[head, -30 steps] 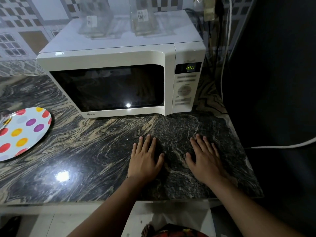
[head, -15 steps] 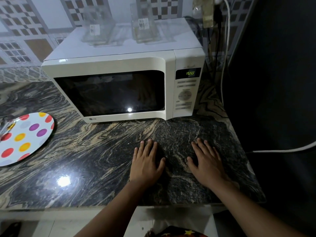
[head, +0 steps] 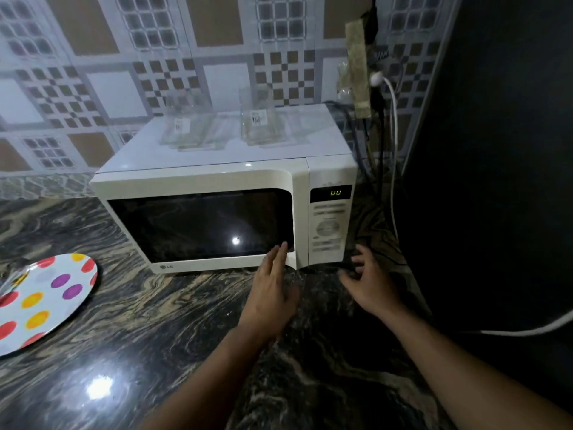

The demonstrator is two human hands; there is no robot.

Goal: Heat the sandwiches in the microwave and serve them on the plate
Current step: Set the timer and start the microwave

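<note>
A white microwave (head: 217,178) stands on the dark marbled counter (head: 155,321), door closed, its window dark and its display lit green. No sandwiches are visible. My left hand (head: 271,293) is raised off the counter, straight fingers reaching the lower right corner of the door. My right hand (head: 369,283) hovers just below the control panel, fingers spread and relaxed, holding nothing. A white plate (head: 46,299) with coloured dots lies on the counter at the far left, partly cut off by the frame edge.
Two clear glass containers (head: 257,122) sit on top of the microwave. A socket strip and cables (head: 381,125) hang at the back right. A dark wall (head: 496,181) bounds the right side; a white cable (head: 527,330) crosses it.
Both hands have lifted from the counter and moved forward to the microwave's front. The view has tilted up, showing more tiled wall. The display reading has changed.
</note>
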